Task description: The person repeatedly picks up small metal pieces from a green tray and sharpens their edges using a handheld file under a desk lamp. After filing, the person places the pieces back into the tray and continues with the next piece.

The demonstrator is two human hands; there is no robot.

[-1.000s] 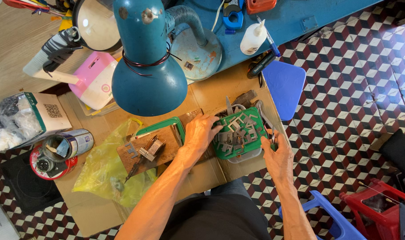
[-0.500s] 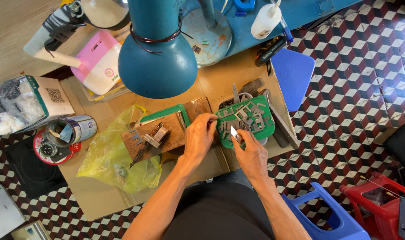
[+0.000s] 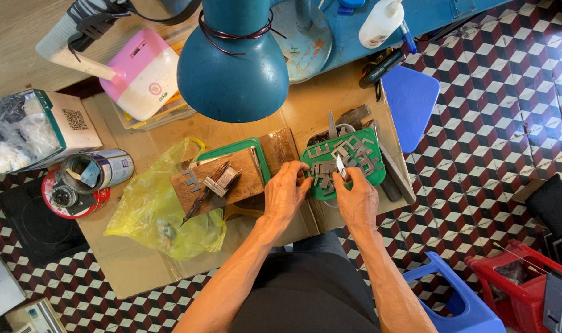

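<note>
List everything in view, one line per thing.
lamp shade: one, teal, top centre.
green tray: one, under grey metal pieces, centre right.
metal pieces: many, grey, on the tray.
wooden block: one, brown, centre, small parts on it.
plastic bag: one, yellow, left of the block.
tin can: one, silver, left.
squeeze bottle: one, white, top.
pink and white case: one, top left.
blue stool: one, bottom right.
left hand: at the tray's left edge.
right hand: pinching a thin metal piece over the tray.
</note>
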